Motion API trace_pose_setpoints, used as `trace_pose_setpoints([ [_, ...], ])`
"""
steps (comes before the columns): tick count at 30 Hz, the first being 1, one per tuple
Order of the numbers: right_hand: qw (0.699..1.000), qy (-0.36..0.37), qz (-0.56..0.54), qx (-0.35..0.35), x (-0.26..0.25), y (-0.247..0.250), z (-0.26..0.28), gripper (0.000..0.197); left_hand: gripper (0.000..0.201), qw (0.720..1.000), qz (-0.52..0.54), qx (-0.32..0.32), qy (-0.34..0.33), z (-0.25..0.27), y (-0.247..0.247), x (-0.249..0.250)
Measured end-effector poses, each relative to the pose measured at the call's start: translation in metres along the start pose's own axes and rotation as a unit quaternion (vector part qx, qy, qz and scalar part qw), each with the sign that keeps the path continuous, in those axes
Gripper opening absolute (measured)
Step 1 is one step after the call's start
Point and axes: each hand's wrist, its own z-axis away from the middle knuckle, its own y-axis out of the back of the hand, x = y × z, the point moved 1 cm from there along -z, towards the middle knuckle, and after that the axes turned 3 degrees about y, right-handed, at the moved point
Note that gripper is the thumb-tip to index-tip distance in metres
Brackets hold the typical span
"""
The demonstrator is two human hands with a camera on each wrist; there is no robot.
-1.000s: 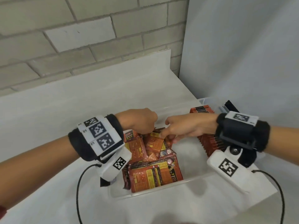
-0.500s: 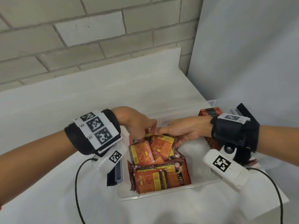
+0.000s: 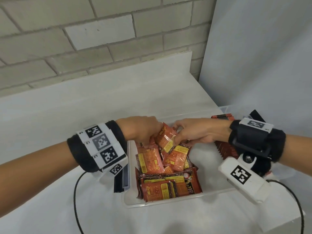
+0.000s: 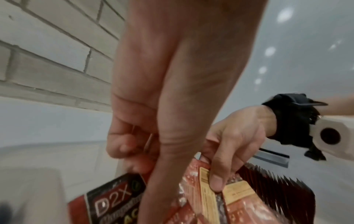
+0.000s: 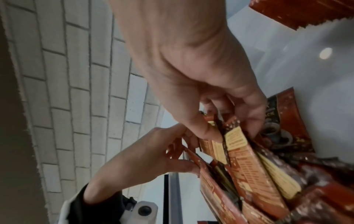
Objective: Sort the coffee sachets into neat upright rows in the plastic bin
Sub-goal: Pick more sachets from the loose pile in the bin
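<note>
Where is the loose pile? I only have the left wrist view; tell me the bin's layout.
Observer: Head view: the loose pile lies jumbled in the left part of the plastic bin.
Operator: Place the upright row.
Observer: The upright row lines the right side; bare floor separates them.
Operator: Report the left hand's grip.
Observer: Right wrist view: left hand and right hand both pinch the lifted sachets.
</note>
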Motion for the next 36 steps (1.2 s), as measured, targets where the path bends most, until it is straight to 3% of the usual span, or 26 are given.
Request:
trace_pose_setpoints([
  [3,0.998,0.028,-0.026,0.044,0.004,0.005,0.006,0.029,0.018,0.999,0.042,0.016,-0.015,0.007,0.010,-0.006],
  [6,0.994,0.052,-0.079,0.045,0.010,0.007,0.014,0.027,0.015,0.995,0.085,0.038,-0.032,0.016,0.024,-0.009],
  [11,0.978,0.093,-0.176,0.064,0.015,0.007,0.024,0.036,0.034,0.966,0.237,0.093,-0.051,0.026,0.043,-0.012],
  [16,0.959,0.119,-0.245,0.078,0.014,0.006,0.031,0.038,0.046,0.940,0.318,0.106,-0.058,0.026,0.046,-0.010],
  [22,0.895,0.143,-0.422,0.024,0.016,0.004,0.038,0.034,0.046,0.909,0.390,0.121,-0.075,0.021,0.047,0.004],
  [26,0.855,0.159,-0.493,-0.012,0.018,0.006,0.046,0.036,0.051,0.920,0.360,0.127,-0.089,0.018,0.052,0.016],
  [28,0.870,0.172,-0.462,-0.007,0.020,0.009,0.050,0.044,0.061,0.919,0.357,0.136,-0.096,0.016,0.055,0.021],
  [31,0.907,0.192,-0.370,0.056,0.025,0.011,0.051,0.053,0.066,0.907,0.376,0.150,-0.116,0.012,0.058,0.032],
  [34,0.900,0.207,-0.369,0.102,0.036,0.024,0.060,0.055,0.050,0.878,0.440,0.152,-0.109,0.009,0.062,0.046],
  [36,0.888,0.221,-0.381,0.129,0.048,0.040,0.075,0.062,0.032,0.882,0.433,0.161,-0.098,0.005,0.065,0.047],
])
